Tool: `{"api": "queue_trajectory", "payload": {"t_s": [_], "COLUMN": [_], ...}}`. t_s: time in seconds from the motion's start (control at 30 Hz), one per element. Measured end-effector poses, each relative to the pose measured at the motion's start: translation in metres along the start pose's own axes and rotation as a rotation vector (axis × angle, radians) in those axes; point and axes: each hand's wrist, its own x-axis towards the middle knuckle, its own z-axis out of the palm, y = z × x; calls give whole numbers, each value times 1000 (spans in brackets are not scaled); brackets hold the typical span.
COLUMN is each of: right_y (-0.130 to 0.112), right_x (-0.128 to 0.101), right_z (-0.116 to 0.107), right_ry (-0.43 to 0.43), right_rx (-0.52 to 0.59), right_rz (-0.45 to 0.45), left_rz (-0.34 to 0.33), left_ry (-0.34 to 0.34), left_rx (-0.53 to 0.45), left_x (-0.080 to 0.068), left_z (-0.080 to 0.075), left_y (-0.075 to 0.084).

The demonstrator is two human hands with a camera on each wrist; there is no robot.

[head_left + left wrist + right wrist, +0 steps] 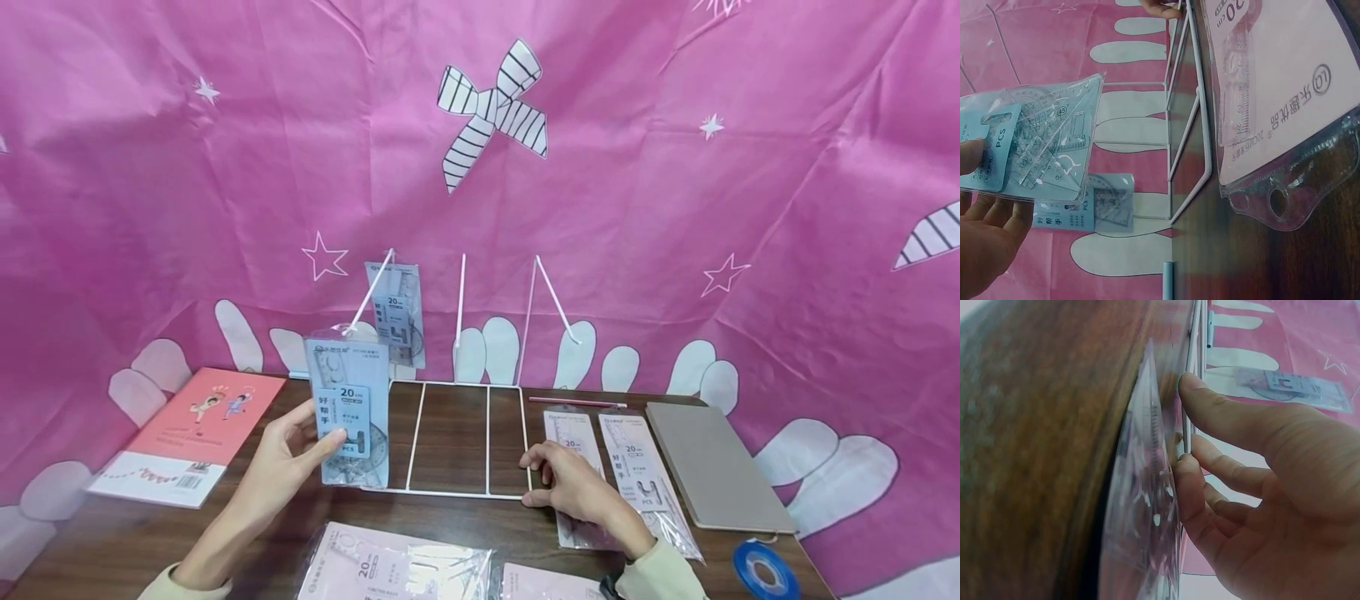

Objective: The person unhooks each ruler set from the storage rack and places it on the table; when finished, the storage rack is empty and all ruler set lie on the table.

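Note:
My left hand (318,435) pinches a blue ruler-set packet (348,412) upright, thumb on its front and fingers behind, just left of a white wire rack (487,442). In the left wrist view the packet (1035,144) sits above my palm (985,231). A second blue packet (396,312) hangs on the rack's left hook. My right hand (534,477) rests on the rack's front right corner, fingers loosely stretched. In the right wrist view its fingers (1210,412) touch the rack wire (1186,434) beside a pink packet (1141,506).
Two pink ruler packets (637,467) lie right of the rack, then a grey notebook (712,467) and a blue tape roll (765,571). More pink packets (397,571) lie at the front edge. A pink book (191,433) lies far left. A red pen (577,402) lies behind.

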Motion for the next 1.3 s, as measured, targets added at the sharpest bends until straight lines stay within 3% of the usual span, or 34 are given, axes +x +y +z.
{"api": "queue_trajectory", "payload": {"t_s": [0.33, 0.53, 0.67, 0.87, 1.13, 1.3], "right_y": [1, 2, 2, 1, 2, 3], "right_x": [-1, 0, 0, 0, 1, 2], "right_z": [0, 0, 0, 0, 0, 1], "right_ry": [-5, 1, 5, 0, 3, 2], "right_rx": [4, 6, 4, 5, 18, 21], "right_rz": [6, -11, -11, -2, -6, -4], "left_rz": [27, 23, -6, -112, -413, -508], "left_ry": [22, 84, 128, 144, -57, -99], "left_rx": [-32, -47, -18, 123, 139, 206], "left_x": [-7, -10, -12, -14, -13, -9], "left_z": [-7, -26, -45, -81, -120, -127], "left_y": [8, 8, -3, -34, -61, -70]}}
